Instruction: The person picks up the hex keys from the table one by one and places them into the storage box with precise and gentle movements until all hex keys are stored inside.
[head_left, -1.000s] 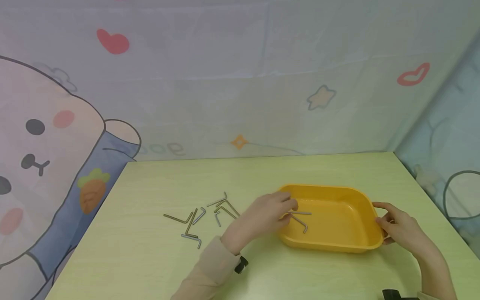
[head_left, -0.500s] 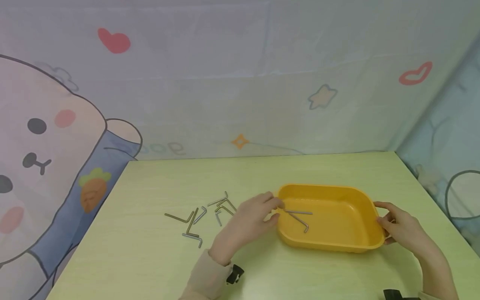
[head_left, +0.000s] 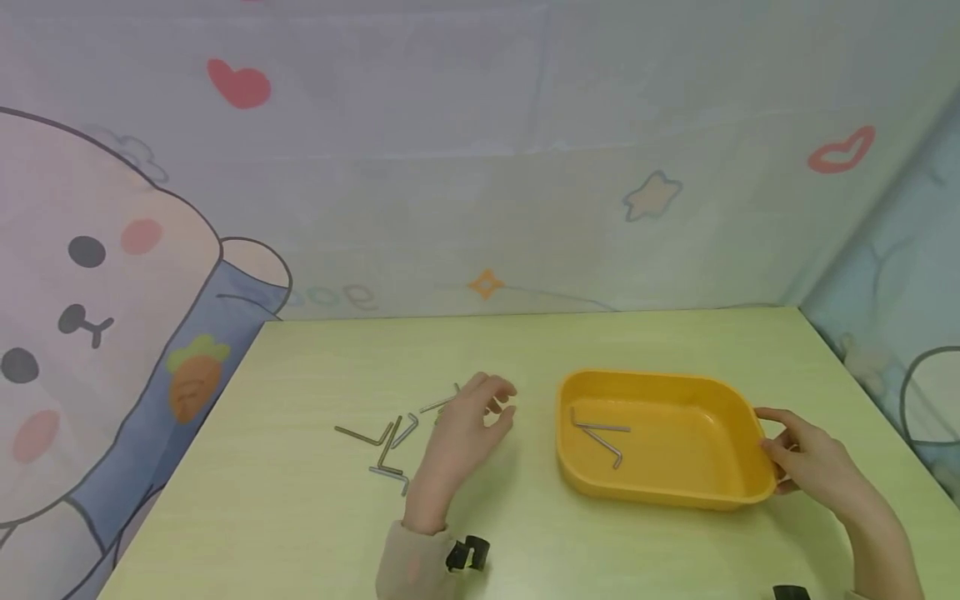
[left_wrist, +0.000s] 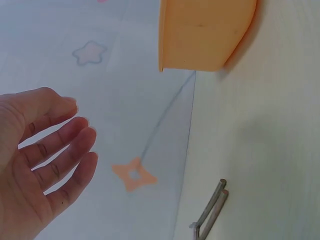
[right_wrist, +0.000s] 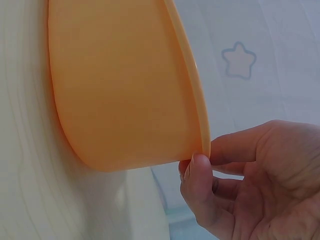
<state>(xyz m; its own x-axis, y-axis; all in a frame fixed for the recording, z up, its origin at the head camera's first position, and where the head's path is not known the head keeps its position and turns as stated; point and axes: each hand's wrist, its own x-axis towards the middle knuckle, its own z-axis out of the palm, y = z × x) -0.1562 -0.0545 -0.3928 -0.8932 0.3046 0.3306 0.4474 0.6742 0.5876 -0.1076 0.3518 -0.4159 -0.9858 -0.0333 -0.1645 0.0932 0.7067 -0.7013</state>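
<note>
The right hand (head_left: pixel 817 460) pinches a yellow tray (head_left: pixel 682 454) — two hex keys (head_left: pixel 603 428) inside — as the left hand (head_left: pixel 460 429) hovers, fingers loose.

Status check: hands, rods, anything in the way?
Left hand empty, over table. Right hand pinching yellow tray by its edge. Two bent rods inside, loose rods left of it. Left hand partly hiding some in head view.

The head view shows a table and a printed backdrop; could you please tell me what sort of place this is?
It looks like an indoor tabletop workspace, perhaps set up for recording: a pale table, a cartoon-printed cloth backdrop behind it, and a yellow tray holding L-shaped rods.
</note>
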